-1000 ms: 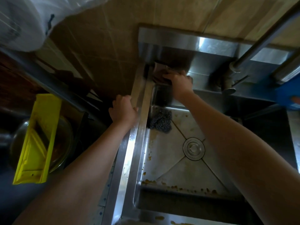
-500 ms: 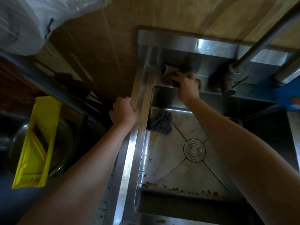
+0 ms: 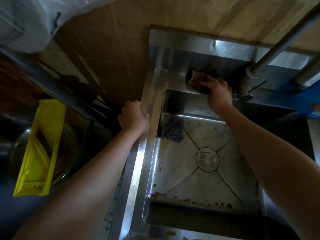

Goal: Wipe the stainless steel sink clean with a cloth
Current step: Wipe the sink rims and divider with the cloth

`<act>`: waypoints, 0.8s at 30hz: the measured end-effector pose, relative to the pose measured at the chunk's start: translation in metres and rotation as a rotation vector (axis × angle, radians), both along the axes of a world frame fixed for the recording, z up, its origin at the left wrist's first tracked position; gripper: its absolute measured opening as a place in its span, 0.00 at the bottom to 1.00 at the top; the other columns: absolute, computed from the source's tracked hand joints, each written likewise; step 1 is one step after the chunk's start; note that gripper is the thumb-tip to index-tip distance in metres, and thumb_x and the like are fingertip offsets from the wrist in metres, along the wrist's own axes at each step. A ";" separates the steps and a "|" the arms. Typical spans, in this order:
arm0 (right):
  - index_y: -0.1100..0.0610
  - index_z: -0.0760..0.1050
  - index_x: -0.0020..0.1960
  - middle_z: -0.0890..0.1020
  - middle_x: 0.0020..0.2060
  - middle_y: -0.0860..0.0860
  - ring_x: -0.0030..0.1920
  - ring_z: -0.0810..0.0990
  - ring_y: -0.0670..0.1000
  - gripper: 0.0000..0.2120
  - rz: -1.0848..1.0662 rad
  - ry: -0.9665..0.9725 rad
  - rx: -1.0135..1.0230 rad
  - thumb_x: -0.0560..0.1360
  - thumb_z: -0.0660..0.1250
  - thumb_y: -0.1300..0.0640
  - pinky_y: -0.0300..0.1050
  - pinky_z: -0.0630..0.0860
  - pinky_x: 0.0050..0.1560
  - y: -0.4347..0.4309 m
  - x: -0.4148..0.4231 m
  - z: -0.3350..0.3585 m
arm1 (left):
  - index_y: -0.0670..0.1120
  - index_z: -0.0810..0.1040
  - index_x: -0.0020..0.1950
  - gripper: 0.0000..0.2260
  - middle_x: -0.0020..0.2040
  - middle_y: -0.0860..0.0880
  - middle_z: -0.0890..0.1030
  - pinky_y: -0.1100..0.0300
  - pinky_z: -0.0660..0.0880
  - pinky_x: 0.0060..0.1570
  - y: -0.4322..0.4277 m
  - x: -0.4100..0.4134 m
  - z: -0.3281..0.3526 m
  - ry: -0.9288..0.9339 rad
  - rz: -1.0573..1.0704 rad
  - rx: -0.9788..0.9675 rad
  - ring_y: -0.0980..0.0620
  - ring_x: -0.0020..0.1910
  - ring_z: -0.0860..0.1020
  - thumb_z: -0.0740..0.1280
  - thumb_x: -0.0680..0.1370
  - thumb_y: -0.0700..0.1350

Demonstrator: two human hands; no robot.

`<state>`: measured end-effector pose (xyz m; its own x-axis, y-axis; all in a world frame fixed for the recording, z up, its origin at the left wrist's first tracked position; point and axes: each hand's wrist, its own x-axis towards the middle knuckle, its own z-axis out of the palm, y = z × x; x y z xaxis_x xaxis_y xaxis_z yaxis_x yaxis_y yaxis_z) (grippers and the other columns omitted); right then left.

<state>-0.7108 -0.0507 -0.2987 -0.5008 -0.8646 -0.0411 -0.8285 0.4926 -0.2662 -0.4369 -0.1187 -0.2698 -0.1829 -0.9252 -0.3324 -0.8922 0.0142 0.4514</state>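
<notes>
The stainless steel sink (image 3: 150, 153) fills the middle and right of the head view, its basin floor stained and dotted with brown food bits along the near wall. My right hand (image 3: 217, 93) presses a dark brownish cloth (image 3: 194, 80) onto the sink's back ledge, fingers curled over it, just left of the tap base. My left hand (image 3: 133, 116) grips the sink's left rim, fingers wrapped over the outer edge.
A dark steel-wool scourer (image 3: 172, 129) lies in the basin's far left corner, near a round drain cover (image 3: 207, 158). The tap (image 3: 251, 73) rises at the back right. A yellow plastic tray (image 3: 41, 146) rests on a glass bowl at left. Blue item (image 3: 308, 103) at right.
My right hand has slid the cloth rightward along the back ledge, from the far left corner toward the tap. My left hand has stayed on the rim.
</notes>
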 end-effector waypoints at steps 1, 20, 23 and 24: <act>0.44 0.73 0.66 0.68 0.71 0.44 0.67 0.66 0.60 0.32 -0.011 -0.012 -0.003 0.69 0.59 0.71 0.60 0.65 0.66 0.004 -0.005 0.001 | 0.49 0.75 0.64 0.19 0.62 0.46 0.73 0.44 0.70 0.58 0.000 0.000 0.000 0.001 0.000 0.001 0.42 0.62 0.72 0.71 0.74 0.47; 0.43 0.66 0.71 0.65 0.72 0.46 0.68 0.66 0.56 0.25 0.270 0.053 0.067 0.77 0.59 0.60 0.56 0.70 0.61 -0.078 0.090 0.005 | 0.48 0.75 0.63 0.20 0.61 0.46 0.73 0.44 0.69 0.59 0.000 0.005 -0.002 0.125 0.059 0.043 0.42 0.60 0.73 0.72 0.73 0.47; 0.42 0.67 0.70 0.66 0.72 0.44 0.66 0.67 0.57 0.27 0.232 0.080 0.071 0.76 0.58 0.64 0.55 0.67 0.64 -0.055 0.060 0.004 | 0.50 0.75 0.63 0.20 0.62 0.47 0.73 0.43 0.69 0.59 0.000 0.004 0.000 0.116 0.079 0.057 0.43 0.60 0.74 0.72 0.73 0.47; 0.42 0.68 0.69 0.66 0.72 0.44 0.66 0.68 0.57 0.27 0.199 0.085 0.065 0.75 0.59 0.65 0.54 0.66 0.64 -0.045 0.049 0.004 | 0.50 0.74 0.63 0.19 0.63 0.48 0.73 0.43 0.69 0.60 0.000 0.004 0.000 0.120 0.085 0.060 0.43 0.60 0.74 0.72 0.73 0.47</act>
